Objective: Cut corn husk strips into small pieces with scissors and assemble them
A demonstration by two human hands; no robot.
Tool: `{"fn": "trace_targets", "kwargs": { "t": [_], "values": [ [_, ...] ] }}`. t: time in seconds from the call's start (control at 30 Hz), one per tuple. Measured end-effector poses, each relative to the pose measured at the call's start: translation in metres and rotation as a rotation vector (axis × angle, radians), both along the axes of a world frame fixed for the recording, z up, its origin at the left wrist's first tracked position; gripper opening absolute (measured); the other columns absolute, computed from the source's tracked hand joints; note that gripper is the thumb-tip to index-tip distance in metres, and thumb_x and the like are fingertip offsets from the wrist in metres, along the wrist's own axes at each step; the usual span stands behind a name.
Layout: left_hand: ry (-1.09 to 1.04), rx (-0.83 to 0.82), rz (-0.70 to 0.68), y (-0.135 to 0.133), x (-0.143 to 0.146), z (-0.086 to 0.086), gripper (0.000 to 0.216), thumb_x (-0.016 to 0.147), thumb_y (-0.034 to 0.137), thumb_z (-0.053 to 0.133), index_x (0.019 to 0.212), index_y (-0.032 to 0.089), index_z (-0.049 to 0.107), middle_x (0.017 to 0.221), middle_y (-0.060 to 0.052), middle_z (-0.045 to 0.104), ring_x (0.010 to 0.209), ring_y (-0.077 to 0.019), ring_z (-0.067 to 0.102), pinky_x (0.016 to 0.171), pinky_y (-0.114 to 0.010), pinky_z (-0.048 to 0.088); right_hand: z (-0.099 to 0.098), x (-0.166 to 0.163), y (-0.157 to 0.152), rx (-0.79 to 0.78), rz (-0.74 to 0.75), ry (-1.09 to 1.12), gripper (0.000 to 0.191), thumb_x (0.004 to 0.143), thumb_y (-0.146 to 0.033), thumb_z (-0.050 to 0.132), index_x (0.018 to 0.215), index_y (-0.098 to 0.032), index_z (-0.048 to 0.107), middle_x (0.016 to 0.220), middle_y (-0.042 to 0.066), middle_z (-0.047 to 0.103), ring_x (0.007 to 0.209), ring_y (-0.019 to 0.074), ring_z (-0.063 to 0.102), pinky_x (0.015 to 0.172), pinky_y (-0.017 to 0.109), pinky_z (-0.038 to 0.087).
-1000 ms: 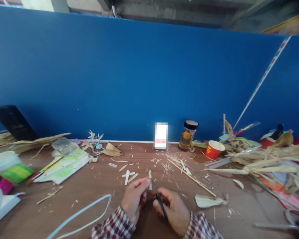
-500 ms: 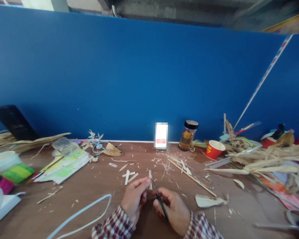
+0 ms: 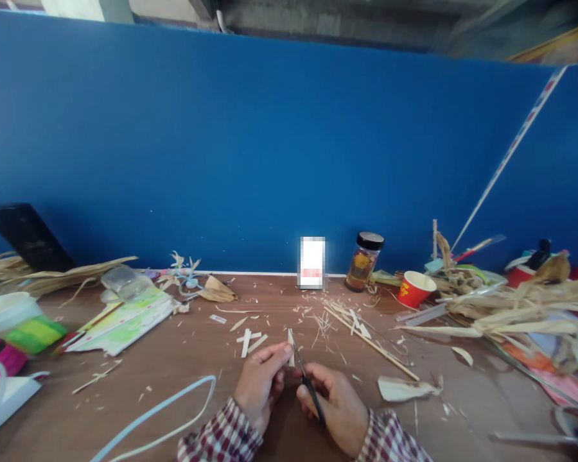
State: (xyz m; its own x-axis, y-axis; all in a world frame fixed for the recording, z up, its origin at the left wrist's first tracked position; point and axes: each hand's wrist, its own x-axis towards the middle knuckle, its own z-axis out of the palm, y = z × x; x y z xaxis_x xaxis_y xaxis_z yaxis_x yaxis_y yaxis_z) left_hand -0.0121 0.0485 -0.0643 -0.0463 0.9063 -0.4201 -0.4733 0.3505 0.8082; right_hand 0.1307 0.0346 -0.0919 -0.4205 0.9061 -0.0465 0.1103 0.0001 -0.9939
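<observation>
Right now my left hand [image 3: 264,378] pinches a pale strip [image 3: 290,335] between thumb and fingertips, above the brown table [image 3: 173,356]. My right hand [image 3: 338,404] curls round the black-handled scissors [image 3: 308,387], blades pointing away alongside the strip; whether they touch it, I can't quite tell. White pieces [image 3: 245,343] lie just beyond my left hand.

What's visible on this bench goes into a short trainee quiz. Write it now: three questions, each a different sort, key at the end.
1. Which hand holds the scissors?
2. True or false: the black-lidded jar stands left of the red cup.
3. Fill the gap: the left hand pinches a narrow, pale ____.

Key: 1. the right hand; 2. true; 3. strip.
</observation>
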Motion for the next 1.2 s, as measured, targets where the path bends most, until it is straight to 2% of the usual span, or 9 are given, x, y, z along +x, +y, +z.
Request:
{"fn": "trace_targets", "kwargs": {
  "t": [0.27,0.47,0.8,1.03,1.2],
  "values": [
    [-0.002,0.001,-0.022,0.0016,-0.0003,-0.0024,0.025,0.057,0.030,0.071,0.075,0.015,0.064,0.041,0.008,0.041,0.036,-0.0023,0.028,0.035,-0.015,0.018,-0.0007,0.0000,-0.0004,-0.018,-0.005,0.001,0.034,0.077,-0.043,0.055,0.097,-0.016,0.055,0.057,-0.004,0.050,0.050,0.0089,0.045,0.048,0.018,0.035],
    [0.009,-0.021,-0.025,0.0005,-0.0006,-0.0025,0.030,0.056,0.032,0.072,0.078,0.013,0.063,0.038,0.009,0.040,0.035,-0.0016,0.027,0.035,-0.014,0.017,0.0018,0.0001,0.0005,-0.022,-0.009,0.003,0.032,0.078,-0.043,0.054,0.094,-0.015,0.054,0.055,-0.004,0.048,0.048,0.0082,0.042,0.046,0.018,0.034],
    [0.013,-0.004,-0.023,0.0007,-0.0005,-0.0033,0.030,0.056,0.032,0.071,0.079,0.014,0.063,0.042,0.008,0.041,0.035,-0.0022,0.028,0.035,-0.015,0.018,0.0026,-0.0010,-0.0010,-0.038,-0.015,-0.003,0.029,0.078,-0.044,0.053,0.086,-0.016,0.054,0.054,-0.005,0.047,0.048,0.0077,0.042,0.045,0.017,0.034],
    [-0.046,0.018,-0.010,0.0031,-0.0027,-0.0050,0.029,0.054,0.031,0.073,0.076,0.014,0.061,0.044,0.009,0.043,0.036,-0.0006,0.031,0.035,-0.012,0.021,0.0057,0.0000,0.0025,-0.084,-0.076,0.007,0.035,0.076,-0.050,0.051,0.086,-0.016,0.053,0.053,-0.005,0.048,0.044,0.0070,0.043,0.043,0.016,0.035],
    [-0.009,0.014,0.017,0.0038,-0.0049,-0.0021,0.027,0.055,0.027,0.073,0.074,0.014,0.060,0.048,0.007,0.049,0.038,-0.0014,0.040,0.036,-0.010,0.029,0.0045,0.0008,0.0043,-0.080,-0.081,0.068,0.034,0.076,-0.048,0.053,0.089,-0.016,0.053,0.055,-0.004,0.050,0.046,0.0068,0.044,0.045,0.017,0.036]
  ]
}}
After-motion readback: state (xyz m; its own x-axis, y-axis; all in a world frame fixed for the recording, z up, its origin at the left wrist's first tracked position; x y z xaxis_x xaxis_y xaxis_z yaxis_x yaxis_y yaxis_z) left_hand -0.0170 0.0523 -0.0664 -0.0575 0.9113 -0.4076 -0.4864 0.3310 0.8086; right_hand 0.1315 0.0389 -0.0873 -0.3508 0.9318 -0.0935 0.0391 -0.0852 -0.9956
